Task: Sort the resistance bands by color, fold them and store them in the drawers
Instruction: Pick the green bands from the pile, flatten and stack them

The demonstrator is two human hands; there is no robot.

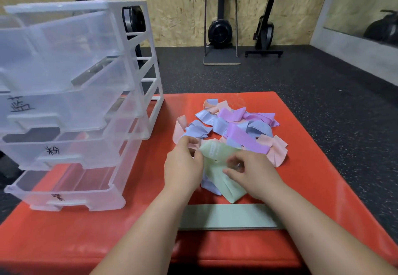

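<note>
A pale green resistance band (217, 173) is lifted at the near edge of the pile, pinched by both hands. My left hand (183, 165) grips its upper left edge. My right hand (249, 173) grips its right side. Behind them lies a tangled pile of bands (232, 126) in pink, blue and purple. A second green band (228, 215) lies flat and straight close to me, partly under my forearms. A blue band (210, 185) peeks out beneath the held green one. The clear plastic drawer unit (71, 102) stands at the left with its drawers pulled open.
Everything rests on a red padded mat (312, 177) over a dark speckled floor. The drawer fronts carry handwritten labels (21, 103). Rowing machines (221, 27) stand against the wooden back wall, and a mirror (366, 9) is at the far right.
</note>
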